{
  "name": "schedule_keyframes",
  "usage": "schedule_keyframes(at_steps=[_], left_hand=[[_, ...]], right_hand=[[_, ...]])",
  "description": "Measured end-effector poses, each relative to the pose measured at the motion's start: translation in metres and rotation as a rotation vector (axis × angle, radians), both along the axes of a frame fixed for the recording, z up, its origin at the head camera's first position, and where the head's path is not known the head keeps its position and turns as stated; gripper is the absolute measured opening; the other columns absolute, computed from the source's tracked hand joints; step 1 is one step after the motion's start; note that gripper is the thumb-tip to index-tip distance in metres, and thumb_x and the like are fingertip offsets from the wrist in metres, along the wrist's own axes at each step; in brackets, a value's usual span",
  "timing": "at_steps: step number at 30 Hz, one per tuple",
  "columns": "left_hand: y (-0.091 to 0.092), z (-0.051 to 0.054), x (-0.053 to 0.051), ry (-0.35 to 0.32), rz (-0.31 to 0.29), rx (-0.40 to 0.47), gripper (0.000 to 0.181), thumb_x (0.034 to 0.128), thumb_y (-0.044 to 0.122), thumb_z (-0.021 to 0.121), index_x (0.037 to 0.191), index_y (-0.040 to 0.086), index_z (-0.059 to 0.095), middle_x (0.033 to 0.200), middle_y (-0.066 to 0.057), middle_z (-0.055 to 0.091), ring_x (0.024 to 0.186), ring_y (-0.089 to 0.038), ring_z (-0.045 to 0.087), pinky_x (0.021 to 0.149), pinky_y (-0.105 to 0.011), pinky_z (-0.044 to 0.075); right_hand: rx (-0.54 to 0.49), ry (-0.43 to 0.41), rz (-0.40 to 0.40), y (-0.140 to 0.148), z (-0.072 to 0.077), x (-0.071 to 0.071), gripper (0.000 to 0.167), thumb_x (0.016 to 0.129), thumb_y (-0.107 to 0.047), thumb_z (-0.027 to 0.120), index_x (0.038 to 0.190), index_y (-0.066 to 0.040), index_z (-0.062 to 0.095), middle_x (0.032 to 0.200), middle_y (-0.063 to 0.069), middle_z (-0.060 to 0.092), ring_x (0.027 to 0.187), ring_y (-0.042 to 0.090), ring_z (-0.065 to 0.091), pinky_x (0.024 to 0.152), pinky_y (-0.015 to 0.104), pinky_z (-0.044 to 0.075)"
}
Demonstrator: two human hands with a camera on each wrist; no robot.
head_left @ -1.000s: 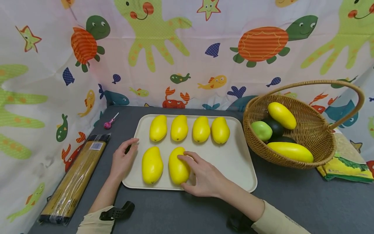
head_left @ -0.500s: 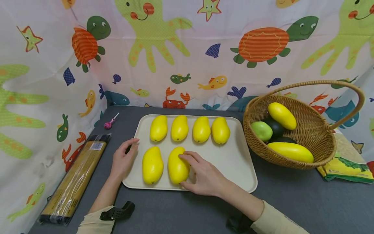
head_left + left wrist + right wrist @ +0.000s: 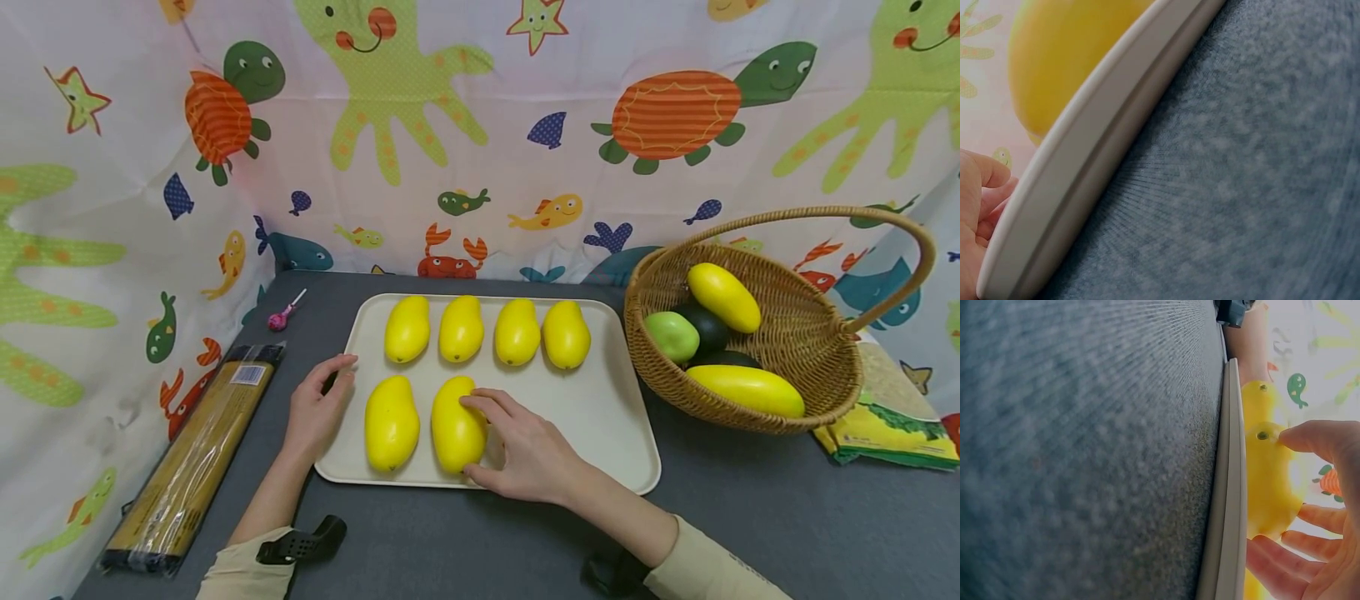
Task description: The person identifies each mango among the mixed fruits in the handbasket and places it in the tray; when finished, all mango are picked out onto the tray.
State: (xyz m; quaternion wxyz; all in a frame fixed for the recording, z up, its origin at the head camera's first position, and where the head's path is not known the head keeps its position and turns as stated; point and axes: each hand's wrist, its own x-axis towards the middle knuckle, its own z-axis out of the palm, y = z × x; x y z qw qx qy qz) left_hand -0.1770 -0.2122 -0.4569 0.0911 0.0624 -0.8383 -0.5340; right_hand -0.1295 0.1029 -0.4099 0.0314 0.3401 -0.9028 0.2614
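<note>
My right hand (image 3: 528, 454) holds a yellow mango (image 3: 456, 425) that lies on the cream tray (image 3: 585, 417). Its thumb touches the mango's near end and the fingers bend against the right side, as the right wrist view shows with the same mango (image 3: 1272, 481). Just to the left lies another mango (image 3: 392, 425), apart from the held one. Several more mangoes, one of them this mango (image 3: 407, 329), form a row at the back of the tray. My left hand (image 3: 318, 408) rests at the tray's left edge, fingers relaxed; the rim partly hides them in the left wrist view.
At the right stands a wicker basket (image 3: 817, 333) with yellow, green and dark fruit inside. A yellow-green packet (image 3: 892, 425) lies behind it. To the left are a long plastic-wrapped pack (image 3: 198, 458) and a pink lollipop (image 3: 279, 318). A printed cloth (image 3: 525, 233) hangs behind.
Over the last second the mango in my right hand has shifted very slightly left, the right hand moving barely with it. The left hand and the other mangoes stay in place.
</note>
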Motion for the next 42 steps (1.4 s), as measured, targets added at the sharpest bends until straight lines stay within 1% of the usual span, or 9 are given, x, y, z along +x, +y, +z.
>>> schedule_keyframes(at_steps=[5,11,15,18,23,28,34,38,42], left_hand=[[0.001,0.0,-0.001,0.002,0.001,-0.008,0.033,0.0981,0.026,0.058,0.127,0.012,0.064,0.134,-0.006,0.056,0.135,-0.022,0.04,0.113,-0.044,0.027],[0.001,0.0,-0.002,0.003,-0.005,-0.007,0.034,0.0983,0.028,0.058,0.128,0.012,0.064,0.135,-0.006,0.056,0.136,-0.022,0.039,0.113,-0.044,0.027],[0.001,0.0,-0.002,0.005,-0.008,-0.01,0.034,0.0985,0.027,0.058,0.128,0.012,0.064,0.136,-0.007,0.055,0.135,-0.023,0.04,0.113,-0.044,0.028],[0.002,0.001,-0.002,0.01,-0.014,-0.007,0.034,0.0989,0.025,0.057,0.128,0.01,0.063,0.135,-0.008,0.055,0.134,-0.024,0.04,0.113,-0.044,0.028],[0.002,0.003,-0.001,0.009,-0.02,-0.008,0.033,0.0991,0.023,0.057,0.128,0.008,0.063,0.135,-0.009,0.055,0.135,-0.025,0.04,0.113,-0.044,0.028],[0.001,0.002,0.0,-0.006,-0.028,-0.006,0.034,0.0994,0.025,0.057,0.129,0.008,0.063,0.136,-0.01,0.054,0.134,-0.025,0.04,0.113,-0.044,0.027],[0.0,0.0,0.001,-0.01,-0.022,-0.01,0.035,0.0994,0.026,0.056,0.129,0.01,0.062,0.136,-0.009,0.054,0.135,-0.024,0.04,0.113,-0.044,0.027],[0.0,0.001,0.002,-0.007,-0.019,-0.008,0.035,0.0997,0.026,0.056,0.13,0.01,0.062,0.137,-0.009,0.054,0.135,-0.025,0.039,0.113,-0.046,0.027],[0.0,0.001,0.002,-0.009,-0.024,-0.008,0.036,0.1002,0.027,0.055,0.131,0.01,0.061,0.138,-0.01,0.053,0.135,-0.026,0.039,0.113,-0.047,0.027]], right_hand=[[-0.005,0.047,-0.01,0.0,0.0,0.0,0.073,0.074,-0.046,0.079,0.136,-0.02,0.051,0.136,-0.004,0.049,0.113,0.01,0.055,0.087,0.029,0.053],[-0.006,0.055,-0.022,0.001,0.001,0.001,0.072,0.074,-0.048,0.079,0.135,-0.02,0.053,0.136,-0.003,0.05,0.11,0.01,0.056,0.084,0.028,0.054],[-0.076,0.031,-0.024,0.004,0.003,0.001,0.065,0.076,-0.041,0.081,0.131,-0.017,0.055,0.134,-0.004,0.053,0.102,0.013,0.061,0.072,0.024,0.055],[-0.155,0.001,-0.025,0.008,0.006,0.0,0.057,0.078,-0.031,0.081,0.127,-0.015,0.058,0.126,-0.004,0.058,0.095,0.015,0.062,0.065,0.022,0.054],[-0.207,0.004,-0.047,0.02,0.016,-0.004,0.04,0.08,-0.021,0.081,0.117,-0.017,0.065,0.11,-0.003,0.065,0.088,0.015,0.062,0.064,0.023,0.055],[-0.197,0.056,-0.067,0.042,0.033,-0.008,0.027,0.081,-0.018,0.08,0.106,-0.019,0.069,0.098,-0.007,0.067,0.083,0.009,0.06,0.064,0.021,0.055],[-0.169,0.174,-0.062,0.086,0.068,-0.025,0.018,0.081,-0.01,0.079,0.097,-0.012,0.072,0.09,-0.003,0.07,0.078,0.009,0.062,0.061,0.022,0.055],[-0.082,0.219,-0.144,0.119,0.093,-0.038,0.013,0.082,-0.008,0.076,0.094,-0.01,0.072,0.087,-0.002,0.07,0.076,0.013,0.063,0.061,0.029,0.056],[0.017,0.198,-0.265,0.152,0.114,-0.051,0.01,0.085,-0.012,0.074,0.095,-0.01,0.073,0.086,0.0,0.07,0.078,0.018,0.064,0.064,0.034,0.056]])
